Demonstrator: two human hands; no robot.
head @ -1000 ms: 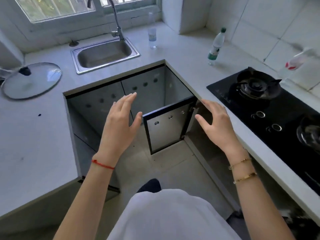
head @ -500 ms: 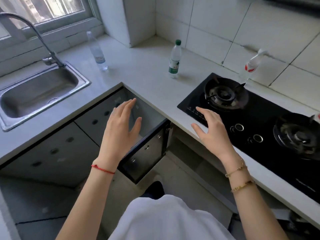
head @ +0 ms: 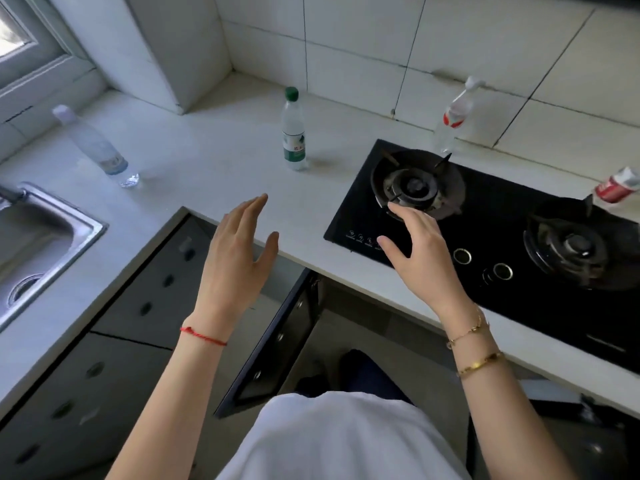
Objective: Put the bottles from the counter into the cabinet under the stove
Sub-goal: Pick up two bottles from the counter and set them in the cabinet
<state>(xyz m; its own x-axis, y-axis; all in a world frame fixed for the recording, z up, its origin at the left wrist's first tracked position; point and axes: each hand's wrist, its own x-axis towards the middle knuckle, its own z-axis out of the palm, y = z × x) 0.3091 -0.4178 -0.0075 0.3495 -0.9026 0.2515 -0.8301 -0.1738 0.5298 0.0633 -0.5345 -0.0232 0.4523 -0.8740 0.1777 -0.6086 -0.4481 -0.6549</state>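
A green-capped bottle stands upright on the white counter, left of the black stove. A clear bottle with a white cap stands near the sink. A red-labelled bottle stands behind the left burner, and another red-labelled one lies at the far right edge. My left hand hovers open over the counter's front edge, below the green-capped bottle. My right hand is open above the stove's front left corner. Under the stove the dark cabinet door stands open.
A steel sink sits at the left. Closed dark cabinet fronts run beneath the counter on the left. Tiled walls close off the back, with a window at the top left. My white shirt fills the bottom centre.
The view has swung right and closer to the stove. Both open hands have risen from in front of the cabinet to counter level, the right one now over the stove.
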